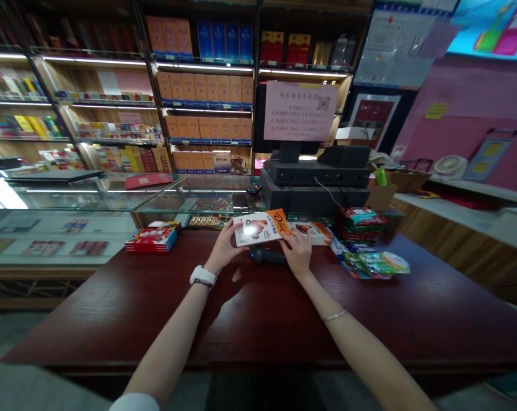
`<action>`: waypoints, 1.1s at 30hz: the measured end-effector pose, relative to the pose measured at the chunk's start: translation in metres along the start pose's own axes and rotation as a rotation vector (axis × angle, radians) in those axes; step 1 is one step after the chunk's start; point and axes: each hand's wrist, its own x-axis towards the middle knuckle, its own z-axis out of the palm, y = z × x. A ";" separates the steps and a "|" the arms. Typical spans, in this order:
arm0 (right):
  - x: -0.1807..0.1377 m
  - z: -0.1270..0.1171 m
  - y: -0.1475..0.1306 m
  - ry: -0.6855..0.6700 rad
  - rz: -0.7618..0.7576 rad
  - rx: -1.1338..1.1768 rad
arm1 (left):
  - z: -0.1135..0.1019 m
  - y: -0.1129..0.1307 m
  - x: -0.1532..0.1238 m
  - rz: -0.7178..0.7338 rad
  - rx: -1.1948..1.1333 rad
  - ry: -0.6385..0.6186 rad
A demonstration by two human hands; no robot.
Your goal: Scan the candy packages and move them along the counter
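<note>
Both my arms reach forward over a dark red wooden counter (258, 319). My left hand (225, 248), with a white watch on its wrist, grips the left edge of a flat white and orange snack packet (261, 227). My right hand (299, 251), a thin bracelet on its wrist, holds the packet's right lower edge with fingers curled. The packet is held tilted just above a black handheld scanner (267, 257) that lies on the counter between my hands.
A red and blue stack of packets (151, 240) lies at the left. Colourful snack packs (363, 242) pile up at the right, with another orange packet (316, 231) behind my right hand. A black register with a monitor (314, 171) stands behind, beside glass display cases (113, 200) and shelves.
</note>
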 end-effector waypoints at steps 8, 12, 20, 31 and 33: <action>-0.004 0.000 0.002 -0.078 0.158 0.202 | -0.001 0.003 -0.001 0.020 0.036 0.083; -0.005 -0.002 0.001 -0.123 0.212 0.261 | 0.000 0.000 -0.004 0.000 0.027 0.075; -0.003 -0.003 -0.003 -0.124 0.292 0.314 | 0.006 -0.007 -0.007 -0.059 -0.020 0.071; -0.001 -0.007 0.005 -0.175 0.286 0.255 | 0.011 -0.007 -0.008 -0.180 -0.227 0.042; 0.000 -0.008 0.005 -0.160 0.279 0.249 | 0.013 -0.008 -0.008 -0.182 -0.236 0.032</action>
